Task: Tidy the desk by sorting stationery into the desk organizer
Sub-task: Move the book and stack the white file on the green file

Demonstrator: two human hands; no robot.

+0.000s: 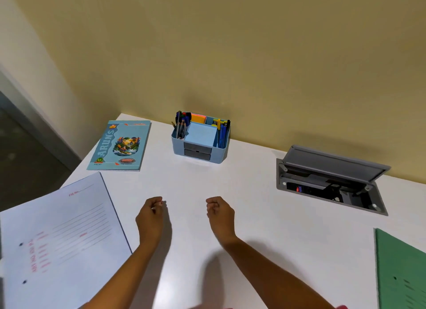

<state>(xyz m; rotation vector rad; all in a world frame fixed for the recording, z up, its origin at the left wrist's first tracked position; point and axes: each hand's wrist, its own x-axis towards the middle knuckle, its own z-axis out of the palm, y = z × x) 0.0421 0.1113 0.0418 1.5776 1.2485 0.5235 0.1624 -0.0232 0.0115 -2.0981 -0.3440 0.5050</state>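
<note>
Head camera looks down at a white desk. The organizer sits at the back, near the wall, well away from both hands. It looks full. Pencils stand in its left slot and pens in its right slot. A blue note pad lies in the middle, with orange notes behind it. The left hand hangs over the desk with its fingers curled in. There is a tiny red spot at its fingertip, and I cannot tell if it pinches some small thing. The right hand is curled like a loose fist with nothing in it. I see no loose pens on the desk, so I think the sorting is nearly done. A good job now means looking slowly all around for small things left out. If one turns up, pick it up with two fingers and set it gently in the slot with others like it, so the organizer does not tip. A notebook and a white folder lie to the left, and a green folder to the right. Keep small things away from the open cable box, since they could fall in.
</note>
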